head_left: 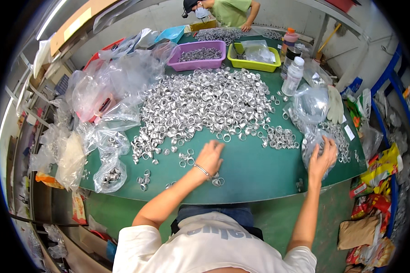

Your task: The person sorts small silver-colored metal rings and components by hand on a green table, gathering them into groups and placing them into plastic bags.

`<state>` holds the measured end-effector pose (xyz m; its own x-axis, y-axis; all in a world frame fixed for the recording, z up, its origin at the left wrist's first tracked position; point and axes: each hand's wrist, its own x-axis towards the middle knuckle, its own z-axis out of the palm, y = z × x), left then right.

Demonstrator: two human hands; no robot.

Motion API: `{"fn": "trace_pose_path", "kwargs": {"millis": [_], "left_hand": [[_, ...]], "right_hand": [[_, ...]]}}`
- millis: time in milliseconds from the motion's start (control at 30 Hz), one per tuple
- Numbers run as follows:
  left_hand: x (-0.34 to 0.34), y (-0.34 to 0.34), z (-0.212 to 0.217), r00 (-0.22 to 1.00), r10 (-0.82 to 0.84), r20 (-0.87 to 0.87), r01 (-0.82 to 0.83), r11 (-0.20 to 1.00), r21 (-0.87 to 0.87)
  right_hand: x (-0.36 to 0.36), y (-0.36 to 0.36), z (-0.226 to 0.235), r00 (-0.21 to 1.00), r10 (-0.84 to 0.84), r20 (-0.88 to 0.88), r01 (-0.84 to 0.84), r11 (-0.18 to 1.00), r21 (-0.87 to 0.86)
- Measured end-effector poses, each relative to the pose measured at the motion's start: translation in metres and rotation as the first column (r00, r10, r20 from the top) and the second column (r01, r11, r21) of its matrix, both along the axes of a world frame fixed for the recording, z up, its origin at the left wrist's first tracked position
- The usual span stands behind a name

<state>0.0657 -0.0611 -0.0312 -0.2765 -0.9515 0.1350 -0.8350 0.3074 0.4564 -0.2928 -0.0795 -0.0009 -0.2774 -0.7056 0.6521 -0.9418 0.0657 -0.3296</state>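
Left hand (209, 157) lies flat, fingers spread and released, on loose metal rings (187, 159) on the green surface (259, 173); beyond its fingertips the large ring heap (205, 104) seems mostly unsorted. Right hand (322, 157) grasps a clear, ring-filled bag (316, 145).

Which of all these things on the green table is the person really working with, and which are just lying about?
In use:
- left hand, flat on loose metal rings
- right hand, on a clear bag of rings
- big ring heap

Lying about:
- purple tray
- lime tray
- white bottle
- white gloves
- empty clear bags
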Motion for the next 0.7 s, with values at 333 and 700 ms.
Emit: {"fn": "trace_pose_path", "kwargs": {"millis": [333, 700], "left_hand": [[0.023, -0.036, -0.032, 0.992, 0.037, -0.12, -0.023, 0.993, 0.115], [0.026, -0.005, 0.001, 0.534, 0.189, -0.824, -0.032, 0.978, 0.204]], "right_hand": [[0.163, -0.038, -0.004, 0.749, 0.618, 0.237, -0.658, 0.736, 0.16], [0.208, -0.03, -0.036, 0.408, 0.516, 0.753, -0.852, 0.511, 0.112]]}}
